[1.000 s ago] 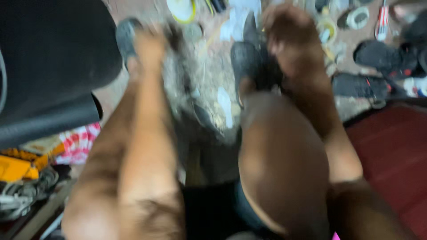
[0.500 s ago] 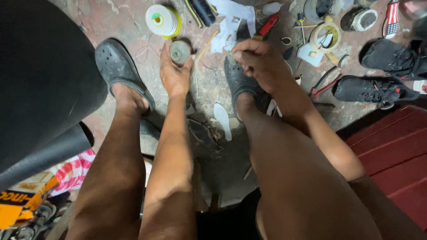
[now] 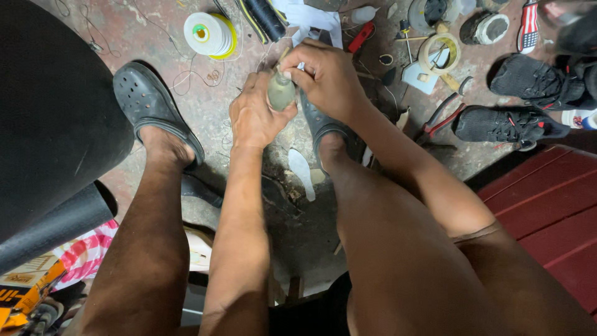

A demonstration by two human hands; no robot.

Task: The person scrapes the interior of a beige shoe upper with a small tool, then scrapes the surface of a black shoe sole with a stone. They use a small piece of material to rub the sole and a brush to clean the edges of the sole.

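While the person sits with knees apart over a cracked concrete floor (image 3: 205,118), the work is held up between the legs, probably so both hands can meet on it at a comfortable reach. Furthest left, a black clog (image 3: 149,102) covers one foot, and a white thread spool (image 3: 208,34) lies on the floor beyond it. The left hand (image 3: 254,115) wraps its fingers around the lower body of a small pale greenish bottle (image 3: 281,91), a steadying grip that keeps it from turning. That bottle stands nearly upright, long axis running away from the camera, neck pointing up toward the top of the view. The right hand (image 3: 329,78) comes over from above, fingers pinched together on the bottle's top, as one would to twist or seat a cap. Farther right lie red-handled pliers (image 3: 438,118), a tape roll (image 3: 440,53) and black sneakers (image 3: 507,124).
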